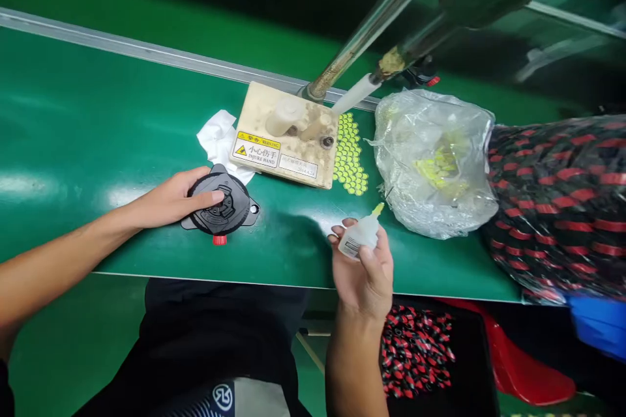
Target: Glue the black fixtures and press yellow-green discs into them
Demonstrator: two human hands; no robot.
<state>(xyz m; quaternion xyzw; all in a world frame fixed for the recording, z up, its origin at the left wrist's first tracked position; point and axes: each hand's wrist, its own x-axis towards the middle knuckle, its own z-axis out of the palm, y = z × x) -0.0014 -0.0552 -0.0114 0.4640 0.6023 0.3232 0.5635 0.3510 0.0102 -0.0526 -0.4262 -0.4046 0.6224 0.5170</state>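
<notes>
My left hand (182,199) grips a round black plastic part (225,207) with side tabs and a red knob (220,240) at its lower edge. The thumb presses on its top face, and the part rests on or just over the green table. In my right hand (364,270) is a small white squeeze bottle (359,236) with a printed label, held near the table's front edge. Its yellowish nozzle (378,209) points up and to the right. Part of the bottle is hidden by my fingers.
A beige block with a warning label (288,143) stands under metal posts (357,45), beside a crumpled white tissue (218,133). Several yellow-green discs (349,156) lie to its right. Beyond are a clear plastic bag (435,169) and bagged black-red parts (562,202); more parts (415,352) sit below.
</notes>
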